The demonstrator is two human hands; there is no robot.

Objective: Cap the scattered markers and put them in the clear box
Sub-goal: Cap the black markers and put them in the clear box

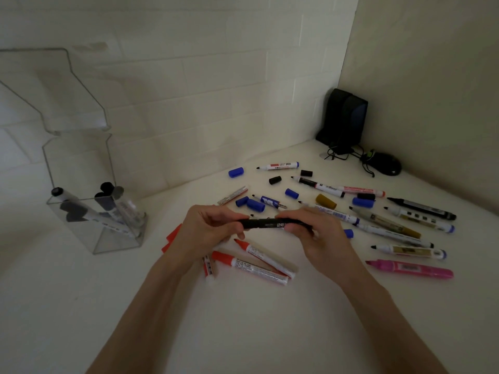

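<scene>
Both hands are up over the middle of the counter (pixel 243 333) w/ one black marker (pixel 266 223) held level between them: left hand (pixel 213 225) has its grip curled round the left end, right hand (pixel 313 233) has its grip curled round the right end. Can't tell if the cap is fully home, since fingers hide that end. Main risk imo: a cap pushed on crooked or only partway, which would pop off once dropped in w/ the others. Second: wrong cap. Loose blue caps (pixel 253 205), black caps (pixel 275 180) and an ochre cap (pixel 326 201) lie mixed on the far side, so a mismatch is easy, esp. in this dim light. Third: the red markers (pixel 251 268) lie right under the wrists w/ tips bare, so a dropped forearm could roll them or smear ink on the white surface or skin. The pink marker (pixel 410 269) near right is uncapped too. The clear box (pixel 78 163) stands well apart at the left, tall and narrow, lid up, several markers already leaning inside; a careless drop-in or a knock on the lid could tip it over.
</scene>
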